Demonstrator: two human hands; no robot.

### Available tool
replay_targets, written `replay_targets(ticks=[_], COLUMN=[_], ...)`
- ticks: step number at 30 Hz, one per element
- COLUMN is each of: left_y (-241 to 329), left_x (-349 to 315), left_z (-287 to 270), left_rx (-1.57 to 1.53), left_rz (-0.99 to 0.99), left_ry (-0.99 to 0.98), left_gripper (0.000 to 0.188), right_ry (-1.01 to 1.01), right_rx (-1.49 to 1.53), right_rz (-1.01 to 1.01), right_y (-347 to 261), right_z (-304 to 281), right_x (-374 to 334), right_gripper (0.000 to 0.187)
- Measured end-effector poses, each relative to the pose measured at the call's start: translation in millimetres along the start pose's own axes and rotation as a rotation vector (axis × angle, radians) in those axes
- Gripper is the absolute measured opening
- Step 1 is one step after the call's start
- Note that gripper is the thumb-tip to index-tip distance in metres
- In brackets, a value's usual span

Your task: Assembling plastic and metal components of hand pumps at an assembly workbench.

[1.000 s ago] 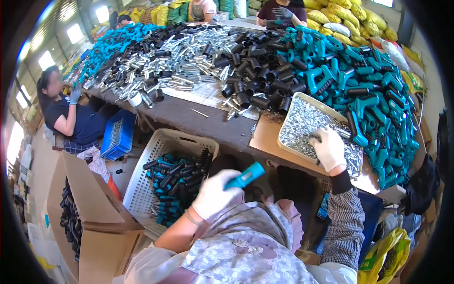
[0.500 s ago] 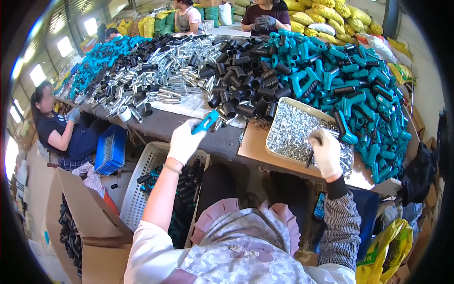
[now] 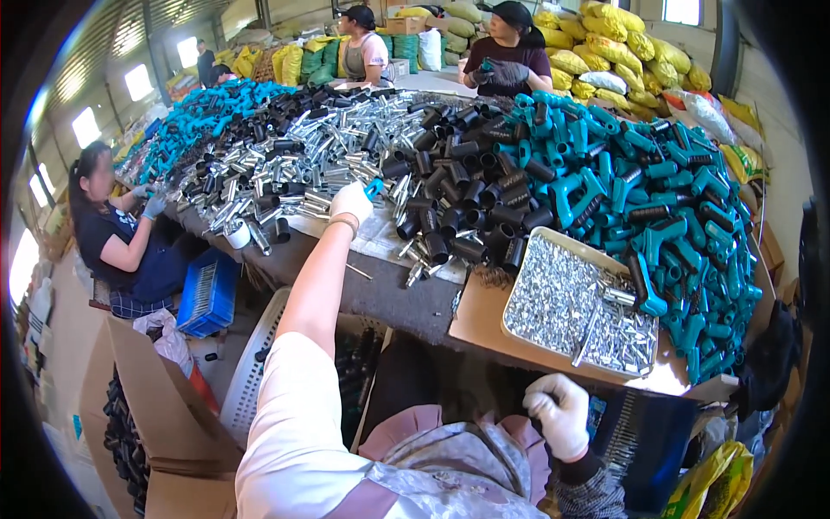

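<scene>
My left hand (image 3: 352, 205), in a white glove, reaches out over the pile of silver metal tubes (image 3: 333, 164). It is closed on a small teal plastic handle piece (image 3: 373, 188), mostly hidden by the fingers. My right hand (image 3: 562, 418), also gloved in white, is low in front of my lap with its fingers curled. Whatever may be inside those fingers is hidden. Beyond it, at the table edge, lies a tray (image 3: 508, 320) of small silver screws and fittings. Black plastic sleeves (image 3: 484, 195) are heaped right of my left hand.
Teal pistol-shaped housings (image 3: 666, 225) are piled at the right. A white perforated basket (image 3: 242, 381) and an open cardboard box (image 3: 164, 389) stand below left. A blue bin (image 3: 644, 441) holds metal parts by my right hand. Co-workers sit left (image 3: 121, 233) and across (image 3: 510, 60).
My left hand has moved farther over the table with the teal handle piece. My right hand has left the screw tray and come down toward my lap. The view has shifted slightly.
</scene>
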State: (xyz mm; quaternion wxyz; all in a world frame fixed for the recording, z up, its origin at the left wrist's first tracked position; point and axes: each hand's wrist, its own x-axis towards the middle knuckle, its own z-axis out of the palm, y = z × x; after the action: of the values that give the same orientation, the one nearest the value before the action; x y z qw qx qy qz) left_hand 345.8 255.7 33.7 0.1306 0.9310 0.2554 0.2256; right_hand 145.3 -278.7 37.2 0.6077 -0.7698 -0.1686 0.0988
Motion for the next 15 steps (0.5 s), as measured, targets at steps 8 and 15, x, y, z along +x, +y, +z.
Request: replay_targets(ticks=[8, 15], left_y=[6.8, 76.9], left_x=[-23.2, -256.3], left_z=[-12.2, -100.9], left_rx=[-0.214, -1.115], left_rz=[0.01, 0.104], left_ry=[0.111, -0.493], left_gripper=[0.028, 0.035], right_ry=[-0.072, 0.006], right_rx=[0.132, 0.285], right_rz=[0.04, -0.109], right_y=[-3.9, -3.5], right_z=[34.8, 50.5], right_x=[2.9, 2.1], right_gripper=[0.003, 0.006])
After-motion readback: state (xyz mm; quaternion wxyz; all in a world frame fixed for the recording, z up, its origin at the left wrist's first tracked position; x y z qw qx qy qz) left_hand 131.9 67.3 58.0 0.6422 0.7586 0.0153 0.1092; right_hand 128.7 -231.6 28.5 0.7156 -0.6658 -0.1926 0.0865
